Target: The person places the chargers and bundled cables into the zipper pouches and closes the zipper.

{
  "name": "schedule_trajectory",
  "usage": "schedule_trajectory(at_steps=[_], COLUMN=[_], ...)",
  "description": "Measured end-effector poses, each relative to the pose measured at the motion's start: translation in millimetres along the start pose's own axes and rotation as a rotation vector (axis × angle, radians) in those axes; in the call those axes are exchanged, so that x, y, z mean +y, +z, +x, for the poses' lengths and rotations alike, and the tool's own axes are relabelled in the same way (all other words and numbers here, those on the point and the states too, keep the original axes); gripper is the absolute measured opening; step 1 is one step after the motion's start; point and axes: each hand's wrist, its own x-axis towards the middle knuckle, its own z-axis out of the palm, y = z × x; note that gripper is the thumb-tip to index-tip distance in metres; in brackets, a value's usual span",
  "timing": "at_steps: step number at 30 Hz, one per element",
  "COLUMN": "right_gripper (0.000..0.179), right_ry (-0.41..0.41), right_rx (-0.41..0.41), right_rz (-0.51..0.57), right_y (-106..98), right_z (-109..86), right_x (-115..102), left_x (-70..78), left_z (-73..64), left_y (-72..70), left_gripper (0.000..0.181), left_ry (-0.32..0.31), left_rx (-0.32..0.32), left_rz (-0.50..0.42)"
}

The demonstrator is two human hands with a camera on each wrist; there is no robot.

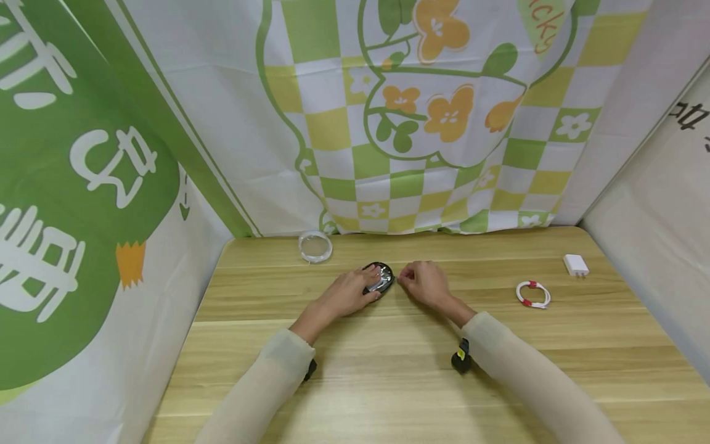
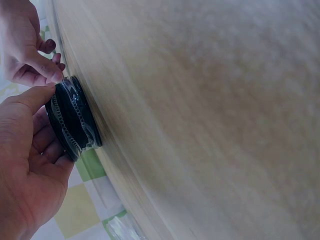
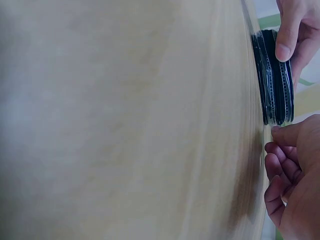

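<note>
Case (image 2: 74, 116) gripped by left fingers (image 2: 46, 139), right fingers (image 3: 289, 134) pinching zipper pull (image 3: 280, 124), cable (image 1: 519, 291) and charger (image 1: 575, 265) rightward

On the worktop (image 1: 377, 382), the zip case (image 1: 384, 280) lies under your left hand (image 1: 346, 292), with your right hand (image 1: 427, 283) at its right edge. Behind it to the left sits a coil (image 1: 302, 250). Well to your right lies a cable (image 1: 533, 284), with a charger (image 1: 575, 264) behind and farther right. A curtain (image 1: 399, 179) hangs behind everything.
</note>
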Motion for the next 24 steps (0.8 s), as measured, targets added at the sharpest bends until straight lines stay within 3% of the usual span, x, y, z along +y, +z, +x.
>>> schedule_trajectory(at_steps=[14, 24], right_gripper=[0.014, 0.013], right_ry=[0.064, 0.085], right_rx=[0.012, -0.001], right_rz=[-0.010, 0.027], right_y=[7, 6], right_z=[20.3, 16.9], right_x=[1, -2], left_x=[0.5, -2.6], left_z=[0.9, 0.4], left_y=[-3.5, -3.8], left_gripper=[0.048, 0.047], left_ry=[-0.001, -0.002], left_rx=[0.006, -0.016], left_rz=[-0.045, -0.059])
